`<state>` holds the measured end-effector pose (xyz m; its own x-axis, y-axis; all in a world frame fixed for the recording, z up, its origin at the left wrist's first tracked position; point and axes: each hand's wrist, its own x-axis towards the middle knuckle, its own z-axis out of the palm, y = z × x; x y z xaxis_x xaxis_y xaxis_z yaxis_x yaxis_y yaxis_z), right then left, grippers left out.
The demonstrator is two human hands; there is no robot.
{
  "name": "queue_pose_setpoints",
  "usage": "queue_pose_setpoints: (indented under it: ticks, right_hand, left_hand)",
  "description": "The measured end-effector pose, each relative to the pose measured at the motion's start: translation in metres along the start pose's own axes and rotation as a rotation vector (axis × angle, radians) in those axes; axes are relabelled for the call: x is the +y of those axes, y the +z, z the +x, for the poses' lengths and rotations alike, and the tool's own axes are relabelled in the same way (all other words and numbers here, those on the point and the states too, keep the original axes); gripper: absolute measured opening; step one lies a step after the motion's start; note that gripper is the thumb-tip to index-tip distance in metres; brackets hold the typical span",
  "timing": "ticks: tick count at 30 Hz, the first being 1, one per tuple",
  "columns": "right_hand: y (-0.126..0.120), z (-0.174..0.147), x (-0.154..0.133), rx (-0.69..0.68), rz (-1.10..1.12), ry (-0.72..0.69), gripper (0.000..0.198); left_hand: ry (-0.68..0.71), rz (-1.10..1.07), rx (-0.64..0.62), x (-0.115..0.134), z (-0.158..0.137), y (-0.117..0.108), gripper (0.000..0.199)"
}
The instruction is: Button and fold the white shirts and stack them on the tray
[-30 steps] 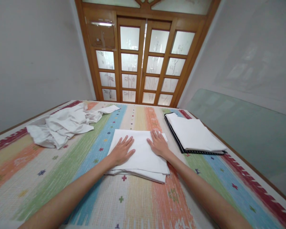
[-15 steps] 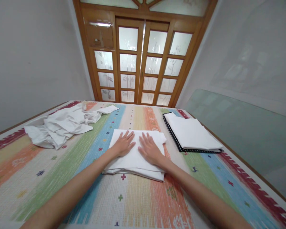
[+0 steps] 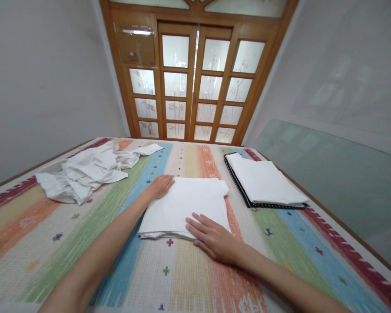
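Note:
A folded white shirt (image 3: pixel 185 204) lies flat on the bed in front of me. At its far left corner is my left hand (image 3: pixel 162 186), fingers close together and closed over the edge; the fingertips are partly hidden. My right hand (image 3: pixel 211 234) rests palm down on the near right part of the shirt, its fingers stretched out and a little apart. The near right corner of the cloth is covered by that hand.
A crumpled white garment (image 3: pixel 91 169) lies to the left. On the right, a folded white garment (image 3: pixel 267 180) sits on a black one (image 3: pixel 247 201). The striped bedspread (image 3: pixel 150 278) lies under everything. A pale green board (image 3: pixel 329 169) borders the right side; wooden glazed doors (image 3: pixel 195 82) stand beyond.
My hands have moved apart from the shirt's middle. The left went to the far left corner, the right came nearer to the front right corner. The near edge looks straighter.

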<state>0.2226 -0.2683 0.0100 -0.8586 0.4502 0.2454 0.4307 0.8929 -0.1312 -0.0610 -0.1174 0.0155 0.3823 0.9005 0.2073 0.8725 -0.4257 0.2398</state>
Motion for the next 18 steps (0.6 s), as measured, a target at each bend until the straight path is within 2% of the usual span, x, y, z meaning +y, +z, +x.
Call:
queue_pose_setpoints:
  ticks: [4,6,9,11,14,16,18]
  right_hand:
    - [-0.006,-0.009,0.029,-0.001,-0.046,-0.031,0.043]
    - [-0.012,-0.018,0.052,0.024,-0.096,0.035,0.040]
    - [-0.021,-0.033,0.082,0.153,-0.208,0.318,0.034]
    - [-0.027,-0.042,0.091,0.232,-0.214,0.527,0.031]
    - [-0.033,-0.050,0.091,0.273,-0.053,0.768,0.028]
    - [-0.035,-0.051,0.084,0.284,0.141,0.863,0.028]
    - [-0.036,-0.048,0.077,0.308,0.386,0.930,0.029]
  left_hand:
    - [-0.053,0.050,0.015,-0.002,-0.007,-0.010,0.034]
    - [-0.093,0.065,0.013,-0.003,-0.017,-0.015,0.032]
    - [-0.149,0.037,0.019,-0.001,-0.038,-0.022,0.030]
    - [-0.181,-0.013,0.017,0.007,-0.056,-0.027,0.028]
    - [-0.228,-0.084,-0.012,0.027,-0.083,-0.037,0.023]
    - [-0.260,-0.132,-0.048,0.044,-0.100,-0.043,0.021]
    - [-0.263,-0.226,-0.138,0.058,-0.113,-0.047,0.021]
